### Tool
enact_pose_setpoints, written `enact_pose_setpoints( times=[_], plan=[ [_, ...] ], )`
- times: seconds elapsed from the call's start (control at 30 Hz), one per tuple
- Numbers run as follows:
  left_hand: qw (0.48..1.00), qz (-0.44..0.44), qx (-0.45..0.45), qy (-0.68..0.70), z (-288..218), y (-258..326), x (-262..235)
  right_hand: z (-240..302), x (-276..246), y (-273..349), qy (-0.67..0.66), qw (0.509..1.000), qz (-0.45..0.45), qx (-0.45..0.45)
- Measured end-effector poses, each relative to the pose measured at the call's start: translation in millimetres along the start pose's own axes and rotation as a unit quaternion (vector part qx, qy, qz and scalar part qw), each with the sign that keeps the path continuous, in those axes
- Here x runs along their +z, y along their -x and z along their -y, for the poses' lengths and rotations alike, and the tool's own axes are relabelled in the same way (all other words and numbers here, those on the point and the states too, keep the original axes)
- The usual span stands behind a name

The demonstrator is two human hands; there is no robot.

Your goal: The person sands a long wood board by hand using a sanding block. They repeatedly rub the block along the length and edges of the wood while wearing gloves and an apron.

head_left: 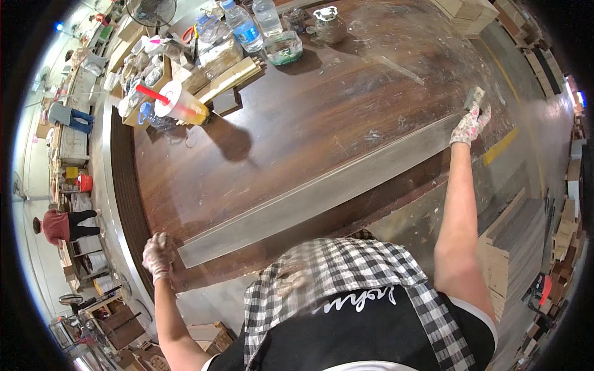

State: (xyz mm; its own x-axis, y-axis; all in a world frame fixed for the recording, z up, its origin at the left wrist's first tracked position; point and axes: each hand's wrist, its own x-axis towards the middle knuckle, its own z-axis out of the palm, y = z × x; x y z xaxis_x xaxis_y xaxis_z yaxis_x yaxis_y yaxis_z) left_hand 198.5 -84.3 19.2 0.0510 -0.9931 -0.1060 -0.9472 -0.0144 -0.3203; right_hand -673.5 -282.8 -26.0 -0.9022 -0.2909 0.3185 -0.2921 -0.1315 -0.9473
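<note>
A long, narrow grey plank (322,188) lies slantwise across the near part of the dark brown wood-grain table (297,123). Beside its lower left end is my left hand (158,255), in a patterned glove. That hand's fingers are loosely bent and apart, with nothing seen in them. My right hand (470,127), in a white glove with pinkish spots, is at the plank's far right end. It grips a small, worn grey-green block (474,98), whose exact kind I cannot make out. The block is beyond the plank's end, near the table's right edge.
Water bottles (242,26), a cut-down plastic container (283,48), a glass jar (330,26) and a drink cup with a red straw (180,104) crowd the far left. Wood strips (230,80) lie beside them. Stacked boards (513,247) stand at right. Two people work at far left.
</note>
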Motion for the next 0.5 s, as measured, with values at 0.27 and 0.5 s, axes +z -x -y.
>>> enact_pose_setpoints(
  times=[0.27,0.5],
  plan=[
    [0.878,-0.277,0.161,0.356,-209,-45,-116,120,-66,212,0.118,0.815,0.438,-0.36],
    [0.937,-0.048,0.25,0.241,-339,-18,-147,62,-111,183,0.205,0.826,0.379,-0.365]
  ],
)
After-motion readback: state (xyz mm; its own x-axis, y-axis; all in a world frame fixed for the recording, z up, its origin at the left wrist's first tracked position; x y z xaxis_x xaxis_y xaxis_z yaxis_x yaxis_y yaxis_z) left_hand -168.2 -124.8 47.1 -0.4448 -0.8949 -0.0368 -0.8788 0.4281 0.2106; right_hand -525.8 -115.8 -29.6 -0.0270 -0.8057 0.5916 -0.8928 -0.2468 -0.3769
